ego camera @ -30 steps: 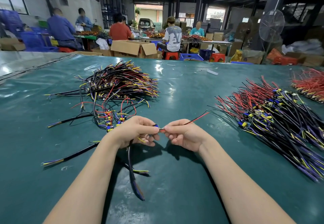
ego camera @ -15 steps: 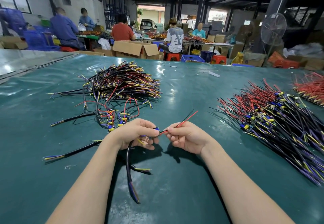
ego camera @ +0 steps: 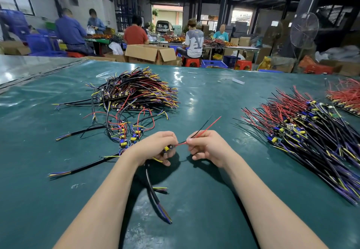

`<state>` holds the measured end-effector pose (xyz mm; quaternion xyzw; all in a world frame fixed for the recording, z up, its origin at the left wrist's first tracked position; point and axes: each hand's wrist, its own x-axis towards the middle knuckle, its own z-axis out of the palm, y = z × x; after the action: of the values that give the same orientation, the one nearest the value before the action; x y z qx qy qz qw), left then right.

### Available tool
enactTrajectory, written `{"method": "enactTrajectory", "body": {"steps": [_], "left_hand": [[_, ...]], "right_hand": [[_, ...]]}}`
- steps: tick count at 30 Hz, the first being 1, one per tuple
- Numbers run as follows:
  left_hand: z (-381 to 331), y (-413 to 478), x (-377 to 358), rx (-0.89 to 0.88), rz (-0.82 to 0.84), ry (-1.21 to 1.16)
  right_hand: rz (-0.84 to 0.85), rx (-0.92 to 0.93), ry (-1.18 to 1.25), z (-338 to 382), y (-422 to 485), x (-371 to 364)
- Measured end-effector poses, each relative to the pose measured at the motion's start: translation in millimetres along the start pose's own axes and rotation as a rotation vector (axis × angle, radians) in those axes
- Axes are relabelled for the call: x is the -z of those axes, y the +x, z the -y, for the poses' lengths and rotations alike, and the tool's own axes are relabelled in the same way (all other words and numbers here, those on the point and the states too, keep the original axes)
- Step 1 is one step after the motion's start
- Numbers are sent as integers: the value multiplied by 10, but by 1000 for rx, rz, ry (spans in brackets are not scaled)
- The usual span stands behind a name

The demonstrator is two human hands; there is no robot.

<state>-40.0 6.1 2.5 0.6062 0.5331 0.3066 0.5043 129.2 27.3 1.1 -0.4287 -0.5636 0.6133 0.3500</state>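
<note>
Both my bare forearms reach forward from the lower edge and angle inward, so my hands come close together in the middle. My left hand is turned knuckles-up, fingers curled under and gripping the cable. My right hand faces it, just apart, thumb and forefinger pinching the thin wires while the remaining fingers fold loosely toward the palm.

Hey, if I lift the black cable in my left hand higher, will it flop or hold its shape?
Probably holds a gentle curve: below the left hand the black cable bends smoothly, without kinking. Likely light, being thin and carried in one hand. Its thin coloured cores probably flop.
</note>
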Motion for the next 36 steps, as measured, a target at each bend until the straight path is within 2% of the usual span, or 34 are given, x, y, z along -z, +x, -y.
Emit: {"method": "enactTrajectory", "body": {"steps": [8,14,19,23,26,28,30,32,36], "left_hand": [[17,32,-53,-50,-32,85],[41,67,-67,-94,-79,177],[48,78,-88,-109,-149,247],[30,66,-100,-141,-194,249],[14,51,-72,-180,-218,225],[20,38,-59,-198,-202,196],[33,26,-67,-205,-173,162],[38,21,-75,-213,-161,117],[35,35,-82,-235,-153,110]], "right_hand": [[31,71,69,-26,8,-50],[-34,94,-105,-50,18,-100],[-40,48,-142,-31,14,-84],[-42,55,6,-14,7,-58],[21,38,140,0,-2,-47],[36,14,123,6,-10,-38],[-17,-2,16,14,-17,-12],[-57,-11,10,10,-10,15],[-24,5,233,3,23,6]]}}
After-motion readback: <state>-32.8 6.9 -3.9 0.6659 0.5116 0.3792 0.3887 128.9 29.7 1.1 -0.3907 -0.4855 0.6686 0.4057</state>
